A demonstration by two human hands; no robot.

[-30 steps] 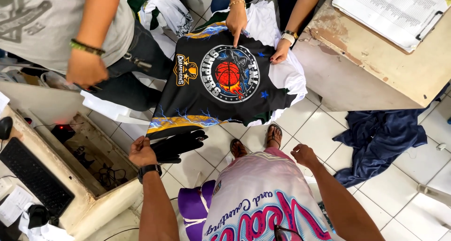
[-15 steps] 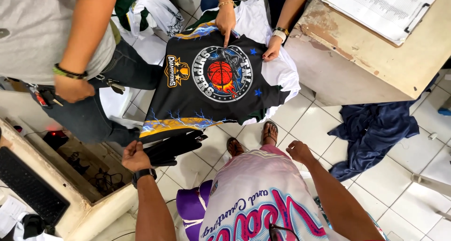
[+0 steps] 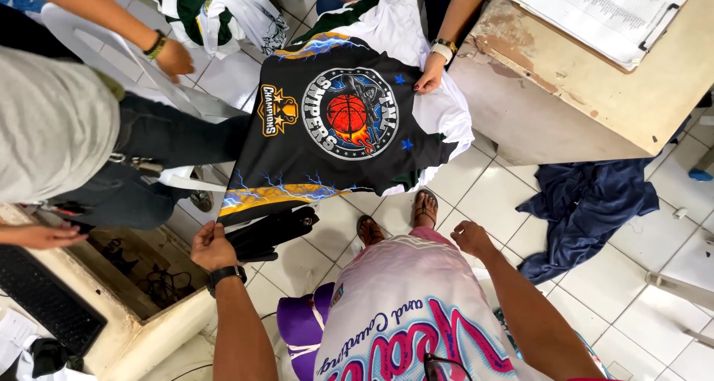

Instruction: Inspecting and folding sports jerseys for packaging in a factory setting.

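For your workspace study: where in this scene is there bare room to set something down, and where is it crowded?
Free: the bare desk top below the clipboard, and floor tiles between black jersey and blue cloth. Crowded: around the jersey, where the left hand and another person's hand meet.

There is only one view, from a camera on the person's head. It looks almost straight down, from standing height, at the black jersey [image 3: 327,128] in the middle and the tiled floor [image 3: 491,202] under it.
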